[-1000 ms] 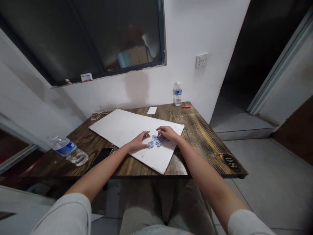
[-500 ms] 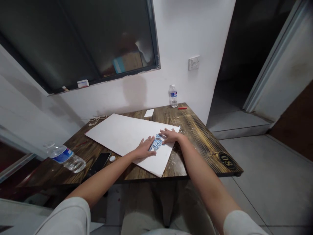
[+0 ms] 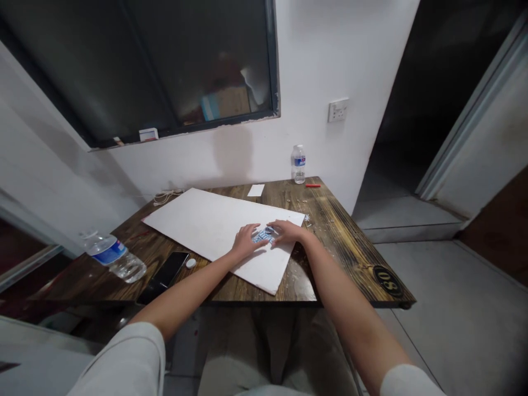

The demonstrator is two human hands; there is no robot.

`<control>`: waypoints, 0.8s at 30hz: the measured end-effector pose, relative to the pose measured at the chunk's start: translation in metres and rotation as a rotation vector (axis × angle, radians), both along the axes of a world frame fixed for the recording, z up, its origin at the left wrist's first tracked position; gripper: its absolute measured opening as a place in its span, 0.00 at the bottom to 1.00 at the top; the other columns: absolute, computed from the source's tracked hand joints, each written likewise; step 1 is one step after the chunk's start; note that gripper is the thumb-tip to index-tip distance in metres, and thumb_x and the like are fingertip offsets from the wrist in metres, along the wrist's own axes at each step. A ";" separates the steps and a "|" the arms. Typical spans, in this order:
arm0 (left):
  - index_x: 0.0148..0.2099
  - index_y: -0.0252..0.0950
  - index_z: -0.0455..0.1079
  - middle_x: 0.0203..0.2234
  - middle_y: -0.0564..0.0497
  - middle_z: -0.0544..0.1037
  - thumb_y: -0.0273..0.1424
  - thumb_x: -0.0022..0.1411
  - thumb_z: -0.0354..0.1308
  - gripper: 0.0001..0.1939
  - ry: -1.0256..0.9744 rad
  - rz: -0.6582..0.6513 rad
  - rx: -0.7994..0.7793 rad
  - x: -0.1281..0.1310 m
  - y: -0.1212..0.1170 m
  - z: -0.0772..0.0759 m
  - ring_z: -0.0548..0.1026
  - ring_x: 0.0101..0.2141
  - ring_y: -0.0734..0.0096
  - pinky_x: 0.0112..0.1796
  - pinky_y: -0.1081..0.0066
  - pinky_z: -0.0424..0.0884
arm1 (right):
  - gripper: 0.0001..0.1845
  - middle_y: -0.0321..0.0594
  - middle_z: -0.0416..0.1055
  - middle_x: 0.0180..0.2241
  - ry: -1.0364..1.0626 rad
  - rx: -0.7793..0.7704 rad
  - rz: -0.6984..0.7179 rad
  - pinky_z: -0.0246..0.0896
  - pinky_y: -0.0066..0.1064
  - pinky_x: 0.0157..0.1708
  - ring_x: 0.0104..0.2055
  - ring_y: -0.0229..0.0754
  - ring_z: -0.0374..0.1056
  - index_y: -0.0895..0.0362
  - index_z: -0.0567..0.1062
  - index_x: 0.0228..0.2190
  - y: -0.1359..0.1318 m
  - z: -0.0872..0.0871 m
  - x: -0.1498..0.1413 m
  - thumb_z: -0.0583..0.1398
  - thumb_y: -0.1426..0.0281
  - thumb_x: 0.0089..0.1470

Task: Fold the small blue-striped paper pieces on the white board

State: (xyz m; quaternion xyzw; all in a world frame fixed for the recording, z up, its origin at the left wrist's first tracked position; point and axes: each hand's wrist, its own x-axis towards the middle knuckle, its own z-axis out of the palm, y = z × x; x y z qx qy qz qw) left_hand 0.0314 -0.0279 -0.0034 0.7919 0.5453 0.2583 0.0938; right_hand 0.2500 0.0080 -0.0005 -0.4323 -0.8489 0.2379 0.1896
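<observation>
As you work, a water bottle with an unreadable blue label lies at left, just beside a black phone. On a white board, your left hand and right hand rest open, narrowly apart, around blue-printed pieces, now tighter-bunched than before. At right, the dark wooden table bears a black badge with digits 0 and 8.
</observation>
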 end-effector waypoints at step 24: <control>0.56 0.43 0.65 0.44 0.47 0.79 0.51 0.45 0.66 0.37 0.304 0.070 -0.273 -0.017 0.006 0.024 0.76 0.44 0.56 0.38 0.68 0.66 | 0.46 0.47 0.61 0.62 -0.017 0.059 0.031 0.49 0.46 0.63 0.65 0.57 0.54 0.52 0.69 0.57 0.003 -0.020 -0.010 0.71 0.53 0.37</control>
